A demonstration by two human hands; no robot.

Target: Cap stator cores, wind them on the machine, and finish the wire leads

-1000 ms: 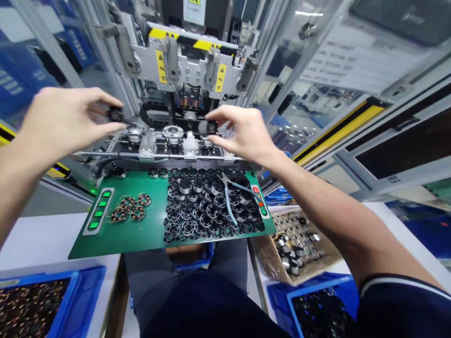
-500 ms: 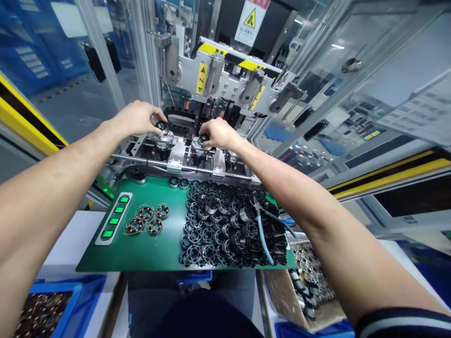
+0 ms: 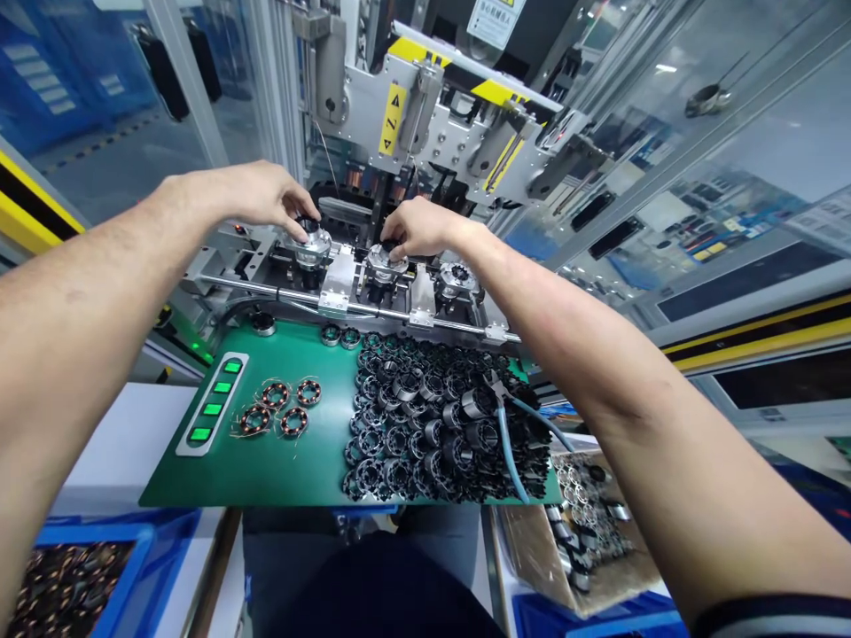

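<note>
My left hand [image 3: 269, 197] is closed on a black ring-shaped stator core [image 3: 308, 224], which sits at the top of the left round metal fixture [image 3: 312, 251]. Just to the right, the fingers of my right hand [image 3: 422, 229] pinch a second dark stator core, mostly hidden by them, at the middle fixture [image 3: 384, 266]. A third fixture [image 3: 456, 278] stands beside my right forearm, untouched by either hand. Below, many black stator cores [image 3: 399, 439] lie packed on the green board [image 3: 292, 483]. Several copper-wound stators [image 3: 293, 422] rest on its left part.
Blue-handled cutting pliers [image 3: 509, 452] lie over the cores. A panel of green buttons [image 3: 213, 408] is at the board's left. Above my hands hangs the machine head [image 3: 425, 124]. A cardboard box of metal parts [image 3: 532, 549] and a blue bin [image 3: 143, 567] flank me.
Both hands have come inward from the air and brought their stator cores down onto the left and middle fixtures. Over the last half second they have stayed there. The camera view has shifted.
</note>
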